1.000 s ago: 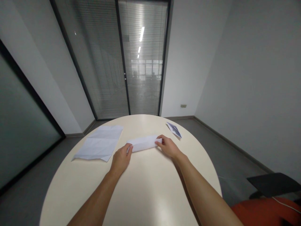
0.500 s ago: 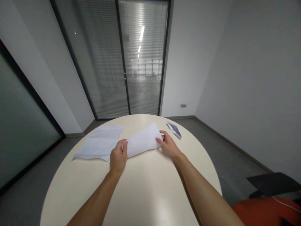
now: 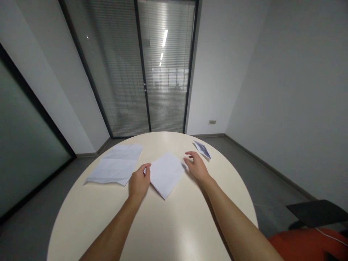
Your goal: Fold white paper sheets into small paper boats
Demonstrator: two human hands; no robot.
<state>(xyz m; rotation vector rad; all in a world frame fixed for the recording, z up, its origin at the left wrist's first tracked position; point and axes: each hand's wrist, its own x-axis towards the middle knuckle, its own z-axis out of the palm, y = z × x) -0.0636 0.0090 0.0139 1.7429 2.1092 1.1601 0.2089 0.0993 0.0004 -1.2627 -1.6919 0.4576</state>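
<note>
A folded sheet of white paper (image 3: 167, 175) lies turned like a diamond in the middle, one corner toward me. My left hand (image 3: 139, 182) is closed, with thumb and index finger pinched at the paper's left corner. Just beyond the right corner is my right hand (image 3: 197, 166), its fingers curved and apart with nothing between them. Whether a fingertip brushes that corner is hard to make out. To the left, a larger creased white sheet (image 3: 116, 165) lies spread out, partly beside my left hand.
The round cream table (image 3: 163, 232) carries everything. Near its far right edge lies a small folded paper with a dark print (image 3: 202, 149). A red chair (image 3: 299, 244) with a black part (image 3: 318, 213) stands at the lower right. Glass doors with blinds (image 3: 165, 101) are beyond the table.
The folded paper has turned from a slanted strip-like view to a diamond with a corner toward me. My right hand has let go of it; my left hand stays at its left corner.
</note>
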